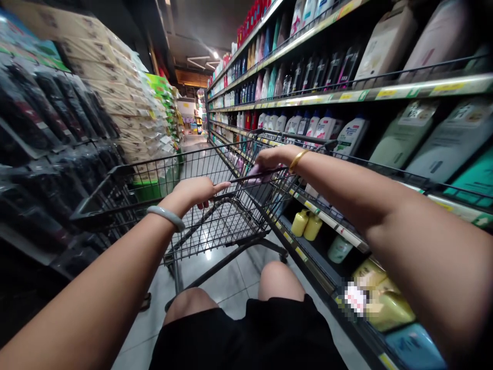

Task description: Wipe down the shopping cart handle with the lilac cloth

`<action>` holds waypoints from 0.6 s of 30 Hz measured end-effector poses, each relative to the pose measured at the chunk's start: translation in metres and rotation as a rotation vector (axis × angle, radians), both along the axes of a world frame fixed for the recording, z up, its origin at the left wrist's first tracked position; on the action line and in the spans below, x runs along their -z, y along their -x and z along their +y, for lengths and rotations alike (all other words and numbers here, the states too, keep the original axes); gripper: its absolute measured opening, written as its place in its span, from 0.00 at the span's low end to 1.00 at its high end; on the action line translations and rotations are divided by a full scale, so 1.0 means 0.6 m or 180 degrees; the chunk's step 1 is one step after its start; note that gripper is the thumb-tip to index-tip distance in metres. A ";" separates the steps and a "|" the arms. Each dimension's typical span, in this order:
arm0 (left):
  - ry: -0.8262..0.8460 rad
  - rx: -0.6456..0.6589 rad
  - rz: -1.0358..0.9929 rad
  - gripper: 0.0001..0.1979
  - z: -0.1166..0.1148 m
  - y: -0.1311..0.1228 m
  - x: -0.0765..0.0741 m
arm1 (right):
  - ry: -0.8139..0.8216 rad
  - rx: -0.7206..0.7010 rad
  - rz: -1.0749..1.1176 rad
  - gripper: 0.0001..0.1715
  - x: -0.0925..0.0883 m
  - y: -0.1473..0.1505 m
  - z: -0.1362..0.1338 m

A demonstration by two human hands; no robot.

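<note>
A black wire shopping cart (pixel 215 226) stands sideways in front of my knees. My left hand (pixel 197 191), with a pale bangle at the wrist, is closed over the near rim of the cart, one finger stretched along it and the others curled below. On the far right side, my right hand (pixel 274 156) reaches over the basket, a gold bracelet on its wrist. Its fingers are closed round a pale purple item (pixel 254 173), partly hidden by the hand and rim, so its kind is unclear. I see no other goods in the basket.
Shelves of shampoo bottles (pixel 323 126) run along the right, with yellow bottles (pixel 306 224) low down beside the cart. Wrapped cartons (pixel 115 97) and packaged dark goods (pixel 50 108) line the left. Tiled floor (pixel 227 277) shows beneath the cart.
</note>
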State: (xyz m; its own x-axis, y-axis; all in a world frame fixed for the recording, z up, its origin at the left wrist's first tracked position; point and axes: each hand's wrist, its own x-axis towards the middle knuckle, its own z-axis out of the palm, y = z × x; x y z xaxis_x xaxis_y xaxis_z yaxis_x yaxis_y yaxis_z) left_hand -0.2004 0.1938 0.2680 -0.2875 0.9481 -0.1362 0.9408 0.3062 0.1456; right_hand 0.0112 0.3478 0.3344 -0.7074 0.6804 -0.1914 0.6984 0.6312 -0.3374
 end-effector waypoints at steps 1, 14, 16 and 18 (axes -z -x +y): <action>0.0001 -0.0007 0.0002 0.48 -0.001 0.002 0.000 | -0.0092 -0.0078 0.0073 0.17 0.006 -0.003 0.000; -0.0019 -0.0081 0.0132 0.48 -0.011 0.010 -0.002 | -0.3068 0.1616 0.1652 0.26 0.202 -0.161 0.006; -0.0018 -0.0087 0.0129 0.48 -0.010 0.012 -0.002 | -0.2947 0.1645 0.2022 0.29 0.264 -0.149 -0.017; 0.0000 -0.0118 0.0134 0.48 -0.009 0.013 -0.002 | -0.2740 0.1263 0.2116 0.28 0.308 -0.138 -0.029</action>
